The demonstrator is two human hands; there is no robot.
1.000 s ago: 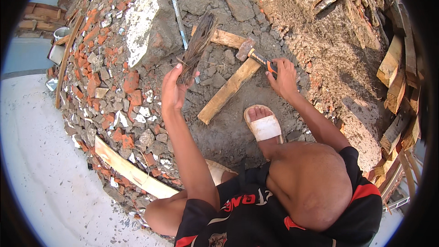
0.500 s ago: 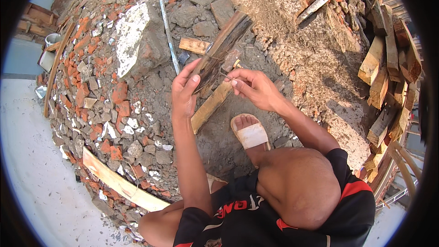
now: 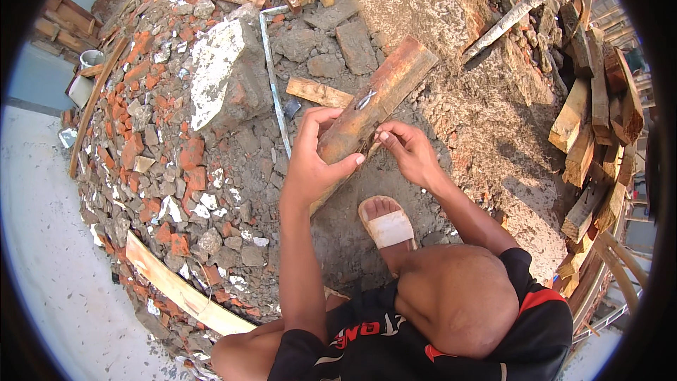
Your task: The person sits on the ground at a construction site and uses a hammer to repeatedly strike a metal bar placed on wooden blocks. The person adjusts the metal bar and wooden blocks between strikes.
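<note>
A short, thick wooden plank [image 3: 395, 74] with brown-stained faces slants up and away to the right in front of me. My left hand [image 3: 310, 166] is closed round its near end, the thumb lying along the lower side. A bent piece of shiny metal [image 3: 365, 101] sticks out of the plank's broad face. At the plank's right edge my right hand [image 3: 415, 156] is pinched closed, its fingertips touching or almost touching the wood. What lies between those fingertips is too small to make out. Below the plank, another timber piece [image 3: 321, 201] is mostly hidden.
Broken brick and concrete rubble [image 3: 190, 169] covers the left, with a large white-faced chunk [image 3: 215, 70]. A pale blue bar [image 3: 273, 85] and a small wood block [image 3: 317, 92] lie beyond my left hand. Timber [image 3: 582, 141] is piled at right, near a pipe [image 3: 504, 22].
The plank has turned in my left hand, bringing its broad face and the bent metal into view. My right hand has moved slightly right and down, staying pinched at the plank's edge.
</note>
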